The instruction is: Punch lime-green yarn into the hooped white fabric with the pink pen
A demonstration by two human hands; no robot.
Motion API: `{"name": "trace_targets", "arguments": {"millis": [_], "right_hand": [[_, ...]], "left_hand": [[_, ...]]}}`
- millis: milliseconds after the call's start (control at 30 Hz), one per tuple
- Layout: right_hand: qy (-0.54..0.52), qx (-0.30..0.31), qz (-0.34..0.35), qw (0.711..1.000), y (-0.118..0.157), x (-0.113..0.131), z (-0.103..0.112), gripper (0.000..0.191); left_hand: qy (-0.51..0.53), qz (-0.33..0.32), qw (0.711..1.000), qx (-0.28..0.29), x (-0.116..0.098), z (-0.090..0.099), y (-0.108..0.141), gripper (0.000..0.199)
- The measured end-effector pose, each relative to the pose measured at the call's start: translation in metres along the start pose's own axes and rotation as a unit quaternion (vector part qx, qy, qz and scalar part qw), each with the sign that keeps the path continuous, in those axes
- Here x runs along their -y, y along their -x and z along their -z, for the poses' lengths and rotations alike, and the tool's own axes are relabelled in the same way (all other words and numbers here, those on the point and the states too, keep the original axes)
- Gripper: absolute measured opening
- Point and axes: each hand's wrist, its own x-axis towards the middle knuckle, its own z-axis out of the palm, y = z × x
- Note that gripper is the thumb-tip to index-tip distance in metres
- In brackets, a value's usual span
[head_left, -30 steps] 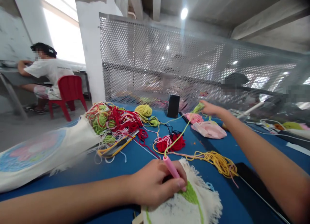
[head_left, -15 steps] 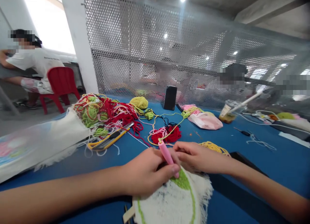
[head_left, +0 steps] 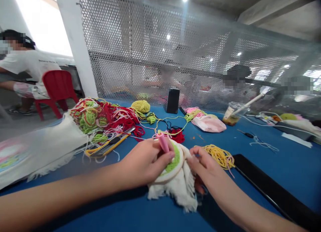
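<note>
My left hand (head_left: 150, 163) is wrapped round a pink punch needle (head_left: 163, 142) with light green yarn running out of its top. The punch needle leans over a round embroidery hoop (head_left: 178, 171), which holds white cloth with a looped green patch (head_left: 176, 157). At the hoop's right side, my right hand (head_left: 204, 166) has its fingers curled against the frayed white cloth (head_left: 184, 192); its fingertips are partly hidden. The needle's tip is hidden behind my left fingers.
A tangled yarn pile (head_left: 100, 118) and a yellow utility knife (head_left: 111, 143) lie at left. Yellow yarn (head_left: 219, 155) and a long black object (head_left: 268, 188) are at right. Farther back stand a phone (head_left: 173, 101) and a plastic cup (head_left: 232, 114). A person sits at far left.
The hoop has turned and moved up and away from me, its green patch now under my left hand. My right hand has shifted to the hoop's right side. The view has swung slightly right.
</note>
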Motion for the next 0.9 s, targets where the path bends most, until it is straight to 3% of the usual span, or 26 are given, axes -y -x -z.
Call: {"name": "trace_targets", "arguments": {"millis": [67,133,200,267,333,433,567,900], "right_hand": [[0.047,0.069,-0.019,0.996,0.011,0.001,0.002,0.02],[0.143,0.105,0.004,0.984,0.013,0.004,0.007,0.027],[0.262,0.038,0.085,0.96,0.004,0.009,0.013,0.031],[0.334,-0.051,0.179,0.924,-0.013,0.013,0.019,0.022],[0.371,-0.033,0.227,0.9,-0.032,0.016,0.022,0.021],[0.375,0.069,0.212,0.9,-0.054,0.017,0.02,0.028],[0.337,0.078,0.227,0.91,-0.071,0.022,0.008,0.026],[0.369,0.142,0.235,0.888,-0.103,0.043,-0.01,0.025]], "left_hand": [[-0.004,0.043,0.999,0.018,0.001,0.001,-0.002,0.028],[-0.001,0.076,0.997,0.027,0.0,0.001,-0.002,0.032],[0.003,0.087,0.996,0.027,-0.001,0.0,-0.002,0.033],[0.003,0.089,0.996,0.026,-0.002,-0.001,-0.001,0.033],[0.006,0.092,0.996,0.018,-0.002,-0.002,0.0,0.033],[0.035,0.1,0.994,0.0,0.0,-0.005,0.002,0.033],[0.09,0.073,0.993,-0.026,0.008,-0.01,0.007,0.032],[0.115,0.007,0.993,-0.027,0.012,-0.009,0.014,0.028]]}}
